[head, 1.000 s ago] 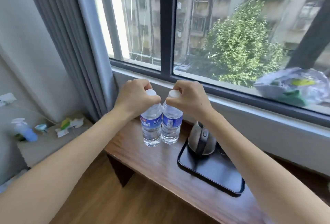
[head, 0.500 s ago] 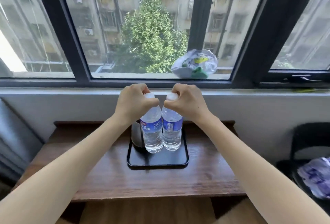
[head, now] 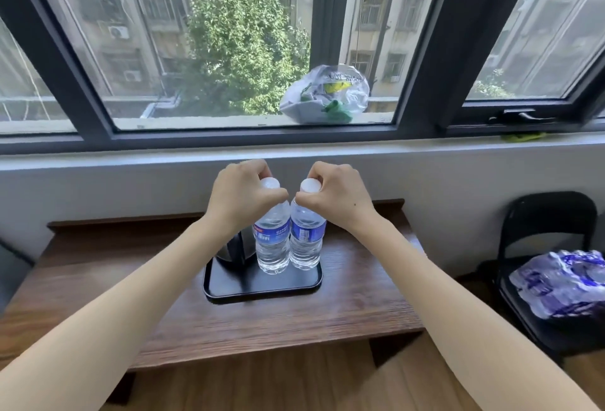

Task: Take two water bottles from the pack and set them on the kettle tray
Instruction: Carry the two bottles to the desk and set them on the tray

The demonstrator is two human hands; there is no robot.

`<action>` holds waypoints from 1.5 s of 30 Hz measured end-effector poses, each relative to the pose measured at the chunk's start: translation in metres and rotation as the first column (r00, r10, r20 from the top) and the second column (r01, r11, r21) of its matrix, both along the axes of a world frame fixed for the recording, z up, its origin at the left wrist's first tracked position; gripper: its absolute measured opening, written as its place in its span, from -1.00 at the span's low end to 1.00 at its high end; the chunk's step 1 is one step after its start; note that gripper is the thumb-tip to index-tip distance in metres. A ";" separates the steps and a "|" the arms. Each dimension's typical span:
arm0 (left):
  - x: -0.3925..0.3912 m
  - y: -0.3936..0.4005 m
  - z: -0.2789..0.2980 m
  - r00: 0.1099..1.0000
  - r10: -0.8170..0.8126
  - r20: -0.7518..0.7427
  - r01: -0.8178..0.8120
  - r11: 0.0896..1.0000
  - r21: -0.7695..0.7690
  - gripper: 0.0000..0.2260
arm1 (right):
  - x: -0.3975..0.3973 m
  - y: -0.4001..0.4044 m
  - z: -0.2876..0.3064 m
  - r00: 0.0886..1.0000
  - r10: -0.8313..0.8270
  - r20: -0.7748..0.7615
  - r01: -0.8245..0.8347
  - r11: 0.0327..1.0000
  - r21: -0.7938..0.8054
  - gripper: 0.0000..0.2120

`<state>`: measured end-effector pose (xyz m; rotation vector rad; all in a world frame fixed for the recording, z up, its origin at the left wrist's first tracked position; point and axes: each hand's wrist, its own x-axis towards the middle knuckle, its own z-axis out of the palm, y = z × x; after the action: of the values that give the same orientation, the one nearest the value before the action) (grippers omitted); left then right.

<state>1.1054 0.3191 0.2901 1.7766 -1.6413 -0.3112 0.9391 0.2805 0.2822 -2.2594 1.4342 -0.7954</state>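
Two clear water bottles with blue labels and white caps stand upright side by side, touching, on the right half of the black kettle tray (head: pixel 229 286). My left hand (head: pixel 240 196) grips the neck of the left bottle (head: pixel 271 247). My right hand (head: pixel 337 198) grips the neck of the right bottle (head: pixel 306 243). The bottle bottoms appear to rest on the tray. A steel kettle (head: pixel 235 248) sits at the tray's back left, partly hidden by my left forearm. The shrink-wrapped pack of bottles (head: pixel 559 286) lies on a black chair at the right.
The tray sits mid-way on a dark wooden desk (head: pixel 98 279) under a window sill. A black chair (head: pixel 550 224) stands to the desk's right. A plastic bag (head: pixel 324 96) rests outside on the window ledge. Wooden floor lies below the desk's front edge.
Both hands carried the bottles from the desk's left part over to the tray and lowered them onto its right half, beside the kettle. The camera swung right, bringing the chair and pack into view.
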 end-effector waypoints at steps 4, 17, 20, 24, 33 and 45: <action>0.000 0.006 -0.039 0.998 0.025 0.050 -0.027 0.999 0.046 -0.73 | 0.001 0.004 -0.036 0.999 0.002 -0.055 0.002 0.997 0.075 -0.74; -0.009 0.020 -0.170 0.986 0.001 0.169 -0.042 0.970 0.241 -0.74 | -0.003 0.016 -0.154 0.963 0.077 -0.258 0.010 0.948 0.319 -0.71; -0.017 0.023 -0.186 0.988 -0.006 0.153 -0.039 0.956 0.290 -0.76 | -0.008 0.018 -0.167 0.958 0.051 -0.283 0.051 0.938 0.342 -0.72; -0.022 0.021 -0.200 0.989 0.005 0.151 -0.053 0.949 0.311 -0.76 | -0.013 0.019 -0.182 0.953 0.067 -0.296 0.049 0.928 0.370 -0.73; -0.020 0.028 -0.221 0.992 0.004 0.126 -0.051 0.927 0.371 -0.72 | -0.015 0.024 -0.202 0.960 0.092 -0.263 0.003 0.941 0.340 -0.77; -0.007 0.051 -0.257 0.999 -0.013 0.039 -0.003 0.927 0.376 -0.50 | -0.030 0.042 -0.246 0.991 -0.113 -0.069 0.131 0.895 0.426 -0.46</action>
<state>1.0980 0.3703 0.0330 2.0696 -1.6993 -0.6324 0.9093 0.3221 0.0358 -1.8733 1.6003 -0.4095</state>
